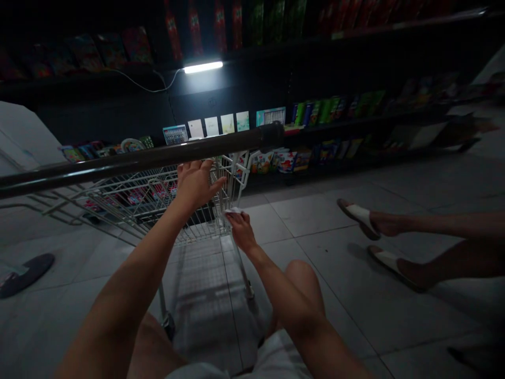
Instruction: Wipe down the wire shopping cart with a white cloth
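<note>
A wire shopping cart [197, 231] stands in front of me, its dark handle bar [158, 150] crossing the upper left of the view. My left hand [196, 184] rests on the wire frame just under the bar, fingers spread and thumb pointing right. Lower and to its right, my right hand [242, 230] presses a small white cloth [234, 210] against the cart's corner upright. The fingers of that hand are closed around the cloth, so most of it is hidden. Pink and red packs show through the basket wires; whether they lie inside or behind cannot be told.
Dark shelves [236, 95] with bottles, books and snack packs run along the back, lit by a tube light [203, 67]. Another person's feet in light sandals [359, 216] are at the right. A round dark stand base [33, 268] is on the tiled floor at left.
</note>
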The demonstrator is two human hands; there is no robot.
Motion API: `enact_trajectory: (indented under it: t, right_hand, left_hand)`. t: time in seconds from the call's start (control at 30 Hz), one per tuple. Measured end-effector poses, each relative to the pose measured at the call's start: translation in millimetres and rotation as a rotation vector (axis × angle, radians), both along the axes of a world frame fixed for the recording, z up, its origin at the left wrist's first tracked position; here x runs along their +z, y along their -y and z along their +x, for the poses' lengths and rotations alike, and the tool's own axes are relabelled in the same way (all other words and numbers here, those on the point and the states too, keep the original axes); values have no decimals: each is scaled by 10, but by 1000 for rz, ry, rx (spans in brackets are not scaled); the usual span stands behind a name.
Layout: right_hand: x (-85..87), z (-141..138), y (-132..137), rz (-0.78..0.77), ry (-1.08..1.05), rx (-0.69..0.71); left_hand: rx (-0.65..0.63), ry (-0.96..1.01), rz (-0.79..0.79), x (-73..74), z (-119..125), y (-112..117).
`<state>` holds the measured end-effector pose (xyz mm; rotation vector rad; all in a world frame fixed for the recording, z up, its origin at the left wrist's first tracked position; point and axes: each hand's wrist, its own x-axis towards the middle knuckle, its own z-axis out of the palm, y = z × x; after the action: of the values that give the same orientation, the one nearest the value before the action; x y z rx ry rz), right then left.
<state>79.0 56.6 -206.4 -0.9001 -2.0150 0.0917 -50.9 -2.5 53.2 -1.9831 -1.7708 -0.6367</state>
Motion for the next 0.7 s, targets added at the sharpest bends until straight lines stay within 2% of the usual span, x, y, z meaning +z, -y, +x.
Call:
enact_trajectory:
  t: [0.13,0.27,0.33,0.4,0.5,0.57,0.63,0.7]
  right_hand:
    - [70,305,14,-138,-60,184]
    - [115,620,52,-408,-382,271]
    - [299,704,67,-408,-631,221]
    - [622,703,62,-308,-839,174]
    - [1179,560,-2,-216,-951,258]
    - [1414,427,-60,-237,-956,322]
    - [1446,313,-98,-295,-942,342]
    - [1288,240,-99,-358,-887,349]
  left_hand:
    - [59,51,52,-25,66,-35]
    - [46,17,109,-65,63,-11]
    - [34,19,125,-83,44,-5]
    - [30,41,143,-93,24,-12]
    - [14,86,180,-98,-9,-36]
    - [1,115,197,-98,-37,-46]
    - [-7,137,207,-99,-68,-45]
    - [-8,150,227,-102,-102,-33]
